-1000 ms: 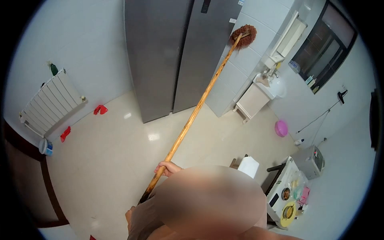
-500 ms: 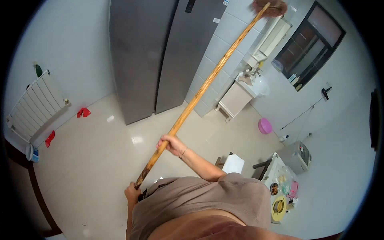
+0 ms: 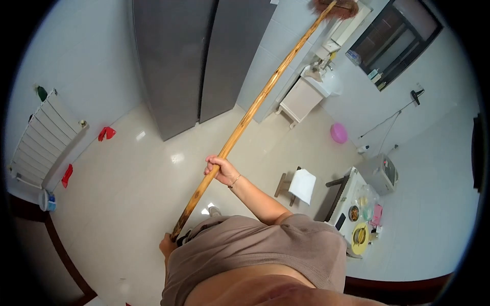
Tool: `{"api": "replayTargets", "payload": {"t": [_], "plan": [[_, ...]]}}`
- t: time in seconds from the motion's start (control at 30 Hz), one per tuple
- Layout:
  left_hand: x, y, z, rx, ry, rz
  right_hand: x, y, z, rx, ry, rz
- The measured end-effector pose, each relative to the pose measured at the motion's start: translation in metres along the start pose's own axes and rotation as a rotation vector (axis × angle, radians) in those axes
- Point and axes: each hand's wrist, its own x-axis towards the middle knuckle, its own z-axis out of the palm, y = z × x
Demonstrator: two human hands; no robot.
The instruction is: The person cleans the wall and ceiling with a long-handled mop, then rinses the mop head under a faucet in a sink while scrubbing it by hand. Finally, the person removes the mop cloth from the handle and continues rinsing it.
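Note:
A long wooden broom pole [image 3: 265, 92] slants from the lower left to the upper right, its reddish-brown bristle head [image 3: 337, 8] raised near the white wall cabinet. My right hand [image 3: 221, 169] is wrapped round the pole below its middle. At the dark lower end of the pole, beside my waist, my left hand [image 3: 167, 245] is closed on it, partly hidden by the pole and clothing.
A tall grey fridge [image 3: 173, 61] stands ahead, with a washbasin [image 3: 329, 84] to its right. On the right are a stool [image 3: 302, 185], a table [image 3: 356, 178] with dishes and a pink basin [image 3: 338, 133]. A radiator [image 3: 48, 135] hangs on the left wall.
The view has tilted, so fridge, washbasin and table sit higher in the frame. The stool and my shoe show more. Both hands keep their hold, and the broom head has shifted slightly left.

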Motion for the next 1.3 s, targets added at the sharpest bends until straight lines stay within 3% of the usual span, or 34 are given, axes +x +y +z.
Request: {"api": "replayTargets", "payload": {"t": [0.1, 0.27, 0.33, 0.5, 0.6, 0.73, 0.93, 1.2, 1.23, 1.3], "plan": [[-0.031, -0.041, -0.014, -0.003, -0.012, -0.132, -0.001, 0.045, 0.001, 0.096, -0.057, 0.094], [-0.070, -0.090, -0.050, 0.177, -0.073, -0.148, -0.009, 0.110, -0.001, 0.189, -0.108, 0.185], [-0.078, -0.101, -0.058, 0.194, -0.073, -0.184, -0.013, 0.127, 0.001, 0.261, -0.028, 0.265], [-0.095, -0.097, -0.090, 0.278, -0.056, -0.066, -0.013, 0.159, -0.005, 0.344, 0.058, 0.368], [-0.107, -0.129, -0.067, 0.260, -0.158, -0.138, -0.013, 0.171, -0.012, 0.358, 0.192, 0.440], [-0.104, -0.120, -0.049, 0.223, -0.138, -0.168, -0.010, 0.163, -0.018, 0.302, 0.257, 0.463], [-0.077, -0.079, -0.028, 0.085, -0.150, -0.217, 0.003, 0.110, -0.013, 0.152, 0.205, 0.334], [-0.009, -0.005, -0.017, -0.042, 0.069, -0.076, 0.039, 0.020, 0.012, 0.001, 0.162, 0.165], [-0.004, 0.003, -0.022, -0.049, -0.039, -0.142, 0.040, 0.017, 0.012, -0.018, 0.177, 0.140], [-0.006, 0.005, -0.020, -0.042, -0.060, -0.158, 0.044, 0.018, 0.011, -0.019, 0.221, 0.128]]}}
